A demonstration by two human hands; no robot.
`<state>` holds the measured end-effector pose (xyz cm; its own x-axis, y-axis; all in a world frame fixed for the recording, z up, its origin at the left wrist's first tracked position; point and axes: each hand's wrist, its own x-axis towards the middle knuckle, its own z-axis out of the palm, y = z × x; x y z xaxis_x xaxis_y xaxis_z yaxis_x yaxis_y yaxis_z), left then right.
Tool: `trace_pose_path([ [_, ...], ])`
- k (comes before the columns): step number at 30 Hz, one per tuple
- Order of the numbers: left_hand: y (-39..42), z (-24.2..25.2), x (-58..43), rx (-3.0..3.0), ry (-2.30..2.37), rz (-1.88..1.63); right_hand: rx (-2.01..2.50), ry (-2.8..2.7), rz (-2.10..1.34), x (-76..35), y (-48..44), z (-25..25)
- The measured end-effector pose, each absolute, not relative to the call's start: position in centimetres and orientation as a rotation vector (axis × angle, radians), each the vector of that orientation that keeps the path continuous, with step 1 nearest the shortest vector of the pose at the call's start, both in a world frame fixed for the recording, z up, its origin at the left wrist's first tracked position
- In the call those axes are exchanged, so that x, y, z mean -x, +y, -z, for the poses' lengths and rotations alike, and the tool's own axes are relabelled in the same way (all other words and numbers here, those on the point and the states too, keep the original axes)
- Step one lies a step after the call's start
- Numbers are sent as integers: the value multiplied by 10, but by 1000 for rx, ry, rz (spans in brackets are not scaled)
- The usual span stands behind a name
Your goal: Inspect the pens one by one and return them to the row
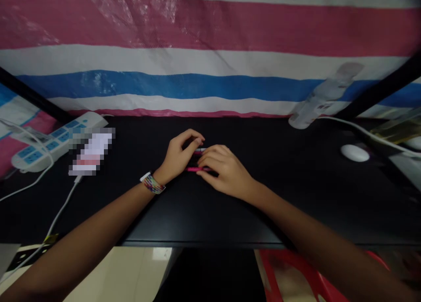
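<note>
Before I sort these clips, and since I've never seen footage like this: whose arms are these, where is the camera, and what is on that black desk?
There is no machine here. The camera sits on a person's head and looks forward and down, so both arms are that person's own. The left hand, with a colourful wristband, and the right hand meet mid-desk around small pink pens; the fingers hide the exact grip. On the black desk lie a white power strip and a blurred-out item on a white cable at left, a white computer mouse and a lying plastic bottle at right. A striped tarp hangs behind.
</note>
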<state>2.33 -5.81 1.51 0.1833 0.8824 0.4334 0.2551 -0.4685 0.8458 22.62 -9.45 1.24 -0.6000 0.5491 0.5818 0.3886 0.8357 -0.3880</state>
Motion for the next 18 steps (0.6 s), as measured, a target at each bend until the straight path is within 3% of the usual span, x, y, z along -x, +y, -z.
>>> trace_pose_path([
  [6,-65,-24,-21,-2157,961,-1181,864,-2174,-212,-235,-85,-10],
  [11,-62,-23,-20,-2070,960,-1179,980,-2081,-194,-242,-77,-12],
  [18,-54,-16,-15,-1828,1039,-1285,1014,-1593,-887,-251,-55,-14],
])
